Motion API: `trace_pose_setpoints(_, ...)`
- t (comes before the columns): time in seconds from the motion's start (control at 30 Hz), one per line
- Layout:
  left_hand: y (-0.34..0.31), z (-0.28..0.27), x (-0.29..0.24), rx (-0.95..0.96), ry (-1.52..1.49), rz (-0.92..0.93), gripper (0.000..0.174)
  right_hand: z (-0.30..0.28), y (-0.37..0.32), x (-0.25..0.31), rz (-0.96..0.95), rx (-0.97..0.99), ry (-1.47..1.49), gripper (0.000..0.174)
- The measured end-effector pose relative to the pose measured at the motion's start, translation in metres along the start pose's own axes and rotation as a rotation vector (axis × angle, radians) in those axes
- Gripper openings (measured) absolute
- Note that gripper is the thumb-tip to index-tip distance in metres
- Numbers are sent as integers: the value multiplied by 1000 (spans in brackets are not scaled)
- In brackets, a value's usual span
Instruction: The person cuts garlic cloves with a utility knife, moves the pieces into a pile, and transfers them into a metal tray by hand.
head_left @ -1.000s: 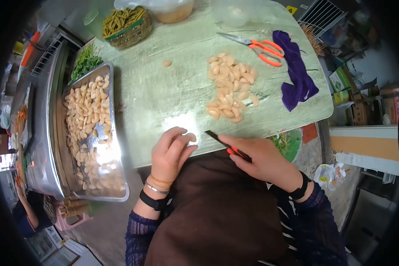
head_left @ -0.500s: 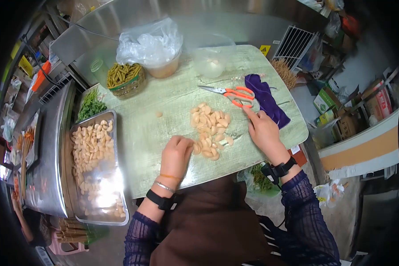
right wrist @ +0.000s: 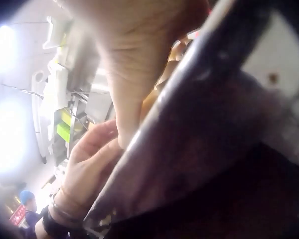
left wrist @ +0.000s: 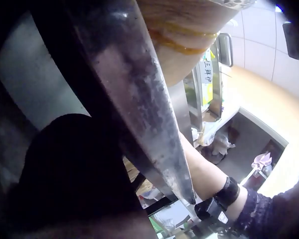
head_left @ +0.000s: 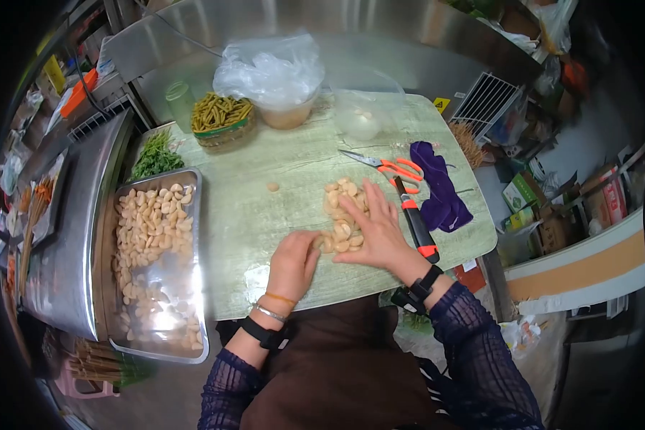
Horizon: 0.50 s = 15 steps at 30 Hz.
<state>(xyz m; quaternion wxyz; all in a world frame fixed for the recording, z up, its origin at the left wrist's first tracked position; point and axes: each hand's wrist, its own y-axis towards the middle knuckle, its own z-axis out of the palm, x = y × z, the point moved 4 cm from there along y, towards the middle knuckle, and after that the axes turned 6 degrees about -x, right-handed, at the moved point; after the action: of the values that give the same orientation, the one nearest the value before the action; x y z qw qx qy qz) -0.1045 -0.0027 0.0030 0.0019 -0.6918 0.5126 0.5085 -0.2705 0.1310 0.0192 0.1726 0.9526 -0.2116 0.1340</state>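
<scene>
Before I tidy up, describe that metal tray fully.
The tray is rectangular, silvery and metal-looking, with rounded corners and a raised rim. It lies open side up at the person's left, beside leafy greens. Pale pieces crowd its far part and thin out nearer the person, where bare, glaring metal shows. The left hand does not touch it.

Pale green table [head_left: 229, 215]: pale pieces [head_left: 342, 231], knife [head_left: 417, 223], scissors [head_left: 390, 166], purple cloth [head_left: 441, 193], basket [head_left: 226, 137]

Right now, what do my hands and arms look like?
Your left hand and right hand are ungloved. Your sleeves are dark purplish-blue, sheer and crinkled. Black straps with small black devices circle both wrists; the left also wears a silver bracelet and an orange band.
</scene>
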Motion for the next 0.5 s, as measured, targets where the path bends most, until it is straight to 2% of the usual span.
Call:
trace_pose_setpoints(0.23,-1,0,4,-9,29,25,34,-15,22,1,-192,99,-33,106)
trace_pose_setpoints(0.33,0,0,4,-18,-9,4,33,-37,56,-11,-136,-19,94,96)
trace_pose_setpoints(0.37,0,-1,2,-15,-17,-12,32,-50,69,-11,-143,-161,116,74)
trace_pose_setpoints(0.47,2,-2,2,-39,-20,-1,27,-67,110,-23,-176,-422,20,49)
trace_pose_setpoints(0.5,2,-2,2,-47,-34,-2,26,-66,120,-16,-154,-347,102,45)
